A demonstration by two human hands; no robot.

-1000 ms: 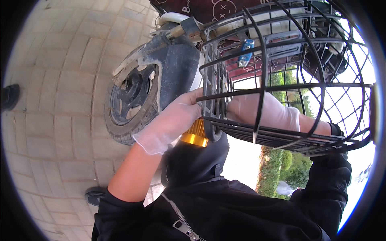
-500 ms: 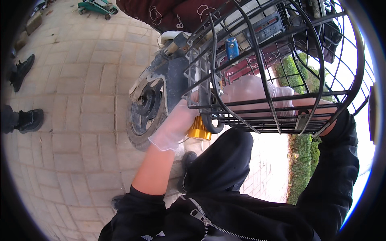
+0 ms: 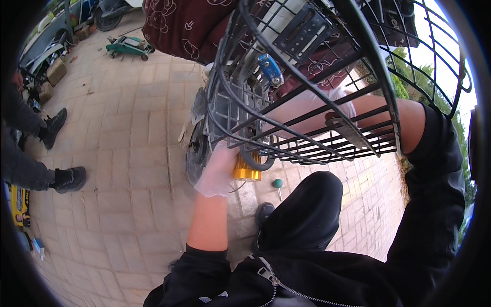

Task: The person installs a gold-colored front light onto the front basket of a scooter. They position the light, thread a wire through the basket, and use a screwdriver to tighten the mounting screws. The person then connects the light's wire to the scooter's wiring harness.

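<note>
The black wire basket point(image 3: 335, 106) of a scooter fills the upper right, tilted toward me. My left hand point(image 3: 219, 169), in a thin translucent glove, reaches up to the basket's lower left corner, beside a gold ribbed cylinder, probably a lamp point(image 3: 247, 173). Its fingers are hidden behind the basket frame. My right hand point(image 3: 302, 106), gloved alike, lies behind the basket's wires and points toward the left hand. The wires and frame hide its fingertips. Above it sits a blue metal part point(image 3: 270, 69). The scooter's front wheel point(image 3: 197, 153) shows left of the basket.
A burgundy patterned cover point(image 3: 192, 25) hangs over the scooter. On the paving point(image 3: 133, 169) near my knee lies a green-handled screwdriver point(image 3: 277, 183). At the back left stands a green trolley jack point(image 3: 129, 48). Another person's shoes point(image 3: 69, 179) are at the left, by a yellow box point(image 3: 20, 204).
My view has shifted, and the basket appears closer and turned. The green-handled screwdriver has come into sight below the lamp. Both hands remain at the basket's lower left part.
</note>
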